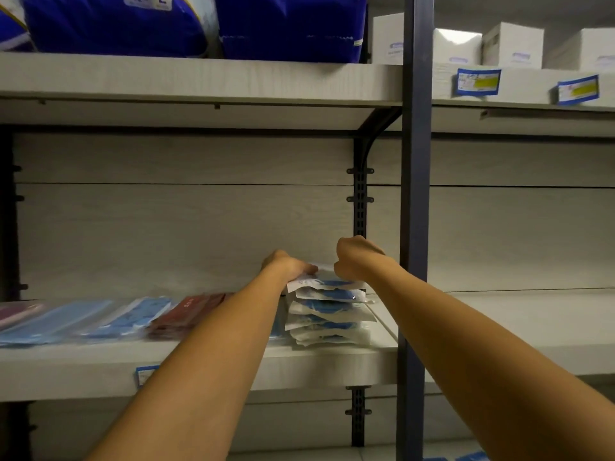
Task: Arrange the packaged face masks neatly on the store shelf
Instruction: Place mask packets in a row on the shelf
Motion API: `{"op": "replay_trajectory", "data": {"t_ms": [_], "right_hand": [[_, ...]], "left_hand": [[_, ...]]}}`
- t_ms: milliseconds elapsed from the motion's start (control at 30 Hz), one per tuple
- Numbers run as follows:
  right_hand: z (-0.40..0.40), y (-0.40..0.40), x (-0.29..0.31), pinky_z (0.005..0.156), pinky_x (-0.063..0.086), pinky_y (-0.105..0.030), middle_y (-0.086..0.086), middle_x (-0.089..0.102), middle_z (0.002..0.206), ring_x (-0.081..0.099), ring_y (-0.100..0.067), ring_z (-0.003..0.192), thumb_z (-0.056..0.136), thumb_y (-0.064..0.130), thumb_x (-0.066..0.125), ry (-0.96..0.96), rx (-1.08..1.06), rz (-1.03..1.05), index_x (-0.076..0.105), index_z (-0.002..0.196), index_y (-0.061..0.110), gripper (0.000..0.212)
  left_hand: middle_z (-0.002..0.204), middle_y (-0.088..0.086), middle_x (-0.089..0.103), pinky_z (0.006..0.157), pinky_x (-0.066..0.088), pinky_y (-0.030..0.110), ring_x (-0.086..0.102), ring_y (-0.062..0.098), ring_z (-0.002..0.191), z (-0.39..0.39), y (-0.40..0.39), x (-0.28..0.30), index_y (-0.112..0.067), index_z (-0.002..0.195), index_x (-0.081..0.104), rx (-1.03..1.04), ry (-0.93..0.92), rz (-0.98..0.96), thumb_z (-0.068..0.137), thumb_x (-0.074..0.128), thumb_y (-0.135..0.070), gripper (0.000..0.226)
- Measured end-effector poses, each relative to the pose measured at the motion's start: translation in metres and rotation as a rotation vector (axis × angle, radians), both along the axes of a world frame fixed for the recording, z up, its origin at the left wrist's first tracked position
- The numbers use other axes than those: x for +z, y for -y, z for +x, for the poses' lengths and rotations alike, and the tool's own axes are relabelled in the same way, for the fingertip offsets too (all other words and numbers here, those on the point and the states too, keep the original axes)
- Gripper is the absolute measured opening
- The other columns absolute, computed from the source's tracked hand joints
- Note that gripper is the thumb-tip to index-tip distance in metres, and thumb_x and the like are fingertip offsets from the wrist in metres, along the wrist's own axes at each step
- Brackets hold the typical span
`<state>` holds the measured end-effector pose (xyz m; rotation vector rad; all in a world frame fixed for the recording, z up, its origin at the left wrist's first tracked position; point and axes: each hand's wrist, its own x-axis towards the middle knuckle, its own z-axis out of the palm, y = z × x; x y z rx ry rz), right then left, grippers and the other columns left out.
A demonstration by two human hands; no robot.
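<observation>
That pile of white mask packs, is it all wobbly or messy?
A bit messy. The stack of white mask packs at the right end of the shelf is uneven: edges stick out at different angles. Both hands, left hand and right hand, are on the top pack.

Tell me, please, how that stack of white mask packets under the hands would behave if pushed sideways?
The stack of packets looks uneven, edges jutting, so it would probably shear or topple. The glossy wrappers likely slide over each other. Both hands, left and right, steady its top.
</observation>
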<state>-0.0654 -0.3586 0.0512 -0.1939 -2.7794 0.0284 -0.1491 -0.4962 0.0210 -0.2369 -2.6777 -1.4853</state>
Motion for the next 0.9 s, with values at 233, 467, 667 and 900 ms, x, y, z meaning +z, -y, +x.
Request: {"op": "replay_trajectory", "data": {"t_ms": [233, 467, 667, 900], "right_hand": [[0.004, -0.007, 0.003, 0.079, 0.056, -0.034, -0.009, 0.06, 0.086, 0.059, -0.024, 0.077, 0.098, 0.016, 0.051, 0.023, 0.018, -0.025, 0.062, 0.102, 0.006, 0.016], [0.001, 0.001, 0.002, 0.077, 0.056, -0.035, -0.01, 0.061, 0.091, 0.064, -0.028, 0.087, 0.096, 0.016, 0.05, -0.025, 0.121, -0.004, 0.063, 0.105, 0.006, 0.018], [-0.001, 0.024, 0.002, 0.082, 0.057, -0.04, -0.01, 0.062, 0.093, 0.063, -0.027, 0.086, 0.096, 0.02, 0.054, -0.037, 0.214, 0.05, 0.063, 0.105, 0.009, 0.017], [0.021, 0.064, 0.004, 0.071, 0.048, -0.037, -0.008, 0.053, 0.09, 0.056, -0.029, 0.084, 0.097, 0.023, 0.052, -0.079, 0.269, 0.08, 0.058, 0.109, 0.006, 0.022]], "left_hand": [[0.104, 0.015, 0.065, 0.078, 0.054, 0.036, 0.063, 0.033, 0.093, -0.002, 0.043, 0.011, -0.005, 0.097, 0.061, 0.136, -0.253, -0.359, 0.088, 0.06, -0.026, 0.023], [0.106, 0.014, 0.067, 0.085, 0.057, 0.04, 0.065, 0.034, 0.097, 0.009, 0.115, 0.017, -0.009, 0.097, 0.07, 0.172, -0.366, -0.726, 0.084, 0.068, -0.031, 0.025], [0.093, 0.014, 0.063, 0.077, 0.056, 0.041, 0.063, 0.034, 0.084, 0.04, 0.178, 0.017, -0.012, 0.082, 0.059, 0.286, -0.338, -0.898, 0.089, 0.062, -0.03, 0.019], [0.111, 0.011, 0.063, 0.085, 0.055, 0.041, 0.061, 0.032, 0.094, 0.078, 0.239, 0.008, -0.011, 0.11, 0.064, 0.36, -0.327, -0.936, 0.093, 0.056, -0.032, 0.029]]}}
